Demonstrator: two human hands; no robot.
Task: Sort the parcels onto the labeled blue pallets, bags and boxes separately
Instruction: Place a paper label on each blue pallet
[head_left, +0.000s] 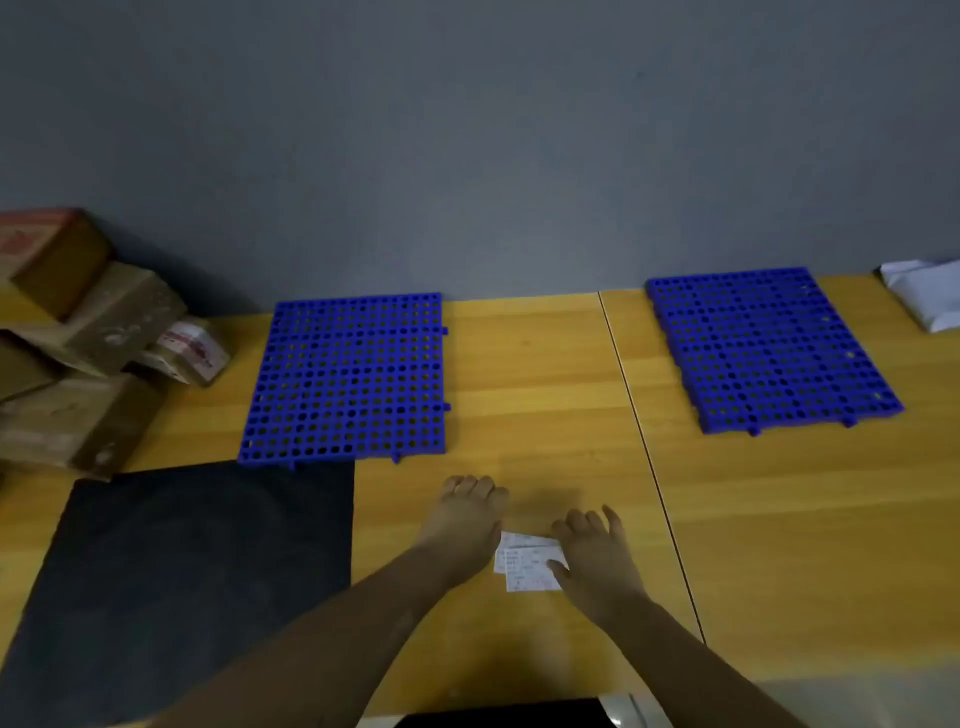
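We identify two blue pallets, both square perforated plastic grids lying flat on the table (545, 405). The left pallet (345, 376) sits near the centre. The right pallet (769, 348) lies well apart from it and is turned slightly.

We find the cardboard boxes (78, 332) stacked untidily at the left edge, brown, scuffed, several tilted. One small box (187, 353) with red-and-white tape leans at the foot of the stack, near the left pallet.

One crumpled white bag (924, 296) lies at the far right, near the right pallet, and is cut off by the frame.

Two white printed labels (527, 564) lie overlapping nearer to us than the pallets.
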